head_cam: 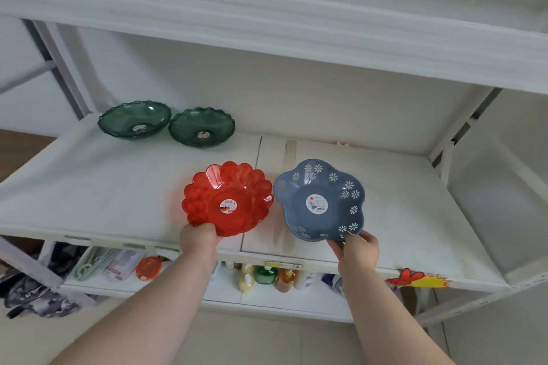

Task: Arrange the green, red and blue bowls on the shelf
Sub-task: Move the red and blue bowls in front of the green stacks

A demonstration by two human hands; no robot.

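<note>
- Hands are reaching over the white shelf (118,201): left hand (198,238) is gripping the red bowl (227,198) by its near rim.
- Right hand (357,249) is pinching the blue bowl (319,200), seemingly tilted.
- Two green bowls (166,124) are sitting touching at back left.

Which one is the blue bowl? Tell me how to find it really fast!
Look at the middle white shelf, with two dark green bowls at its back left. Near the front edge sit two bowls side by side, each held by a hand; the blue bowl is the one in the right hand. Unlike the see-through red bowl beside it, it is solid blue with little white flowers.
</note>
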